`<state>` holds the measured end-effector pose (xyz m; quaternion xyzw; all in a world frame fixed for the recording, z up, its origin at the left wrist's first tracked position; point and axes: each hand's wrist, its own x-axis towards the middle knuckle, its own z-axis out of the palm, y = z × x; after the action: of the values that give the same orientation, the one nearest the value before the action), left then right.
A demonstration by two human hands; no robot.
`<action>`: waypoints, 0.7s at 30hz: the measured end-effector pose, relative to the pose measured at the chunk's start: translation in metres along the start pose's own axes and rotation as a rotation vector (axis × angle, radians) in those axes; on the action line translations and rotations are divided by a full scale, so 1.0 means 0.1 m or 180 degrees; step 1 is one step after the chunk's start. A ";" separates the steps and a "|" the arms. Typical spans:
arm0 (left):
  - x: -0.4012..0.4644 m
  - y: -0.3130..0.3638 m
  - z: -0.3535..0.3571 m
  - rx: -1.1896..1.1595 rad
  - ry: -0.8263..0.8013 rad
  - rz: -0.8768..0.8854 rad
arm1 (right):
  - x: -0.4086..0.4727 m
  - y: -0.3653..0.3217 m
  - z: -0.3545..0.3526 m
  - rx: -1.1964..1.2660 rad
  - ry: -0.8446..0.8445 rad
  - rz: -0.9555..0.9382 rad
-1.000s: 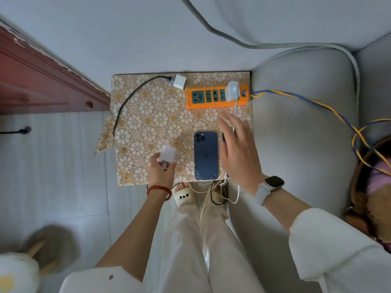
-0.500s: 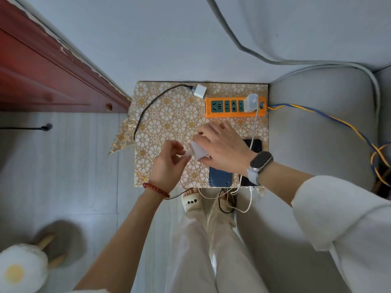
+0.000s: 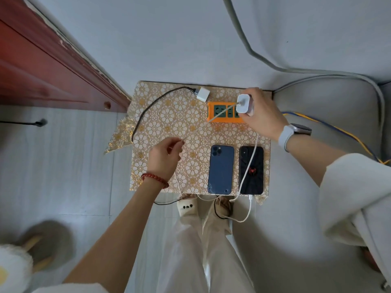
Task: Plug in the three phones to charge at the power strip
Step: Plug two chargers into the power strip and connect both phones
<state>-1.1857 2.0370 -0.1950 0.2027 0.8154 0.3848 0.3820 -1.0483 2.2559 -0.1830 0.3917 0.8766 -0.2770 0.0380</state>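
An orange power strip (image 3: 220, 119) lies at the back right of a gold-patterned tabletop (image 3: 169, 127). My right hand (image 3: 262, 115) grips a white charger (image 3: 243, 103) just above the strip's right sockets; its white cable runs left from it. My left hand (image 3: 164, 157) pinches that thin white cable over the mat. A blue phone (image 3: 221, 169) and a black phone (image 3: 251, 170) with a red spider mark lie face down side by side at the front. A white cable crosses the black phone. Another white charger (image 3: 203, 94) with a black cable lies beside the strip's left end.
A red wooden door frame (image 3: 53, 66) stands at the left. A grey sofa arm (image 3: 317, 106) borders the table's right side, with blue and yellow wires (image 3: 330, 125) across it. Loose cables hang off the front edge by my slippered feet (image 3: 187, 206).
My right hand took the white charger from my left hand and carried it back to the power strip. My left hand now pinches only the cable. Both phones are uncovered.
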 end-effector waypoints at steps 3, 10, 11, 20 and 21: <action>0.13 0.15 0.08 0.0101 0.0299 0.0230 | 0.09 0.01 0.07 0.0097 0.0056 0.0209; 0.41 0.26 0.23 0.0283 0.0511 0.0469 | 0.20 0.26 0.12 0.0070 -0.0260 0.0488; 0.43 0.27 0.24 0.0301 0.0531 0.0482 | 0.20 0.29 0.13 0.0060 -0.0284 0.0473; 0.55 0.36 0.28 0.0292 0.0544 0.0460 | 0.28 0.36 0.10 0.0011 -0.0386 0.0523; 0.56 0.37 0.29 0.0313 0.0535 0.0457 | 0.28 0.37 0.08 -0.0002 -0.0403 0.0537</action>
<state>-1.1970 2.1086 -0.2040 0.2461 0.8458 0.3864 0.2734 -1.0423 2.2905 -0.2148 0.4457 0.8365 -0.2967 0.1166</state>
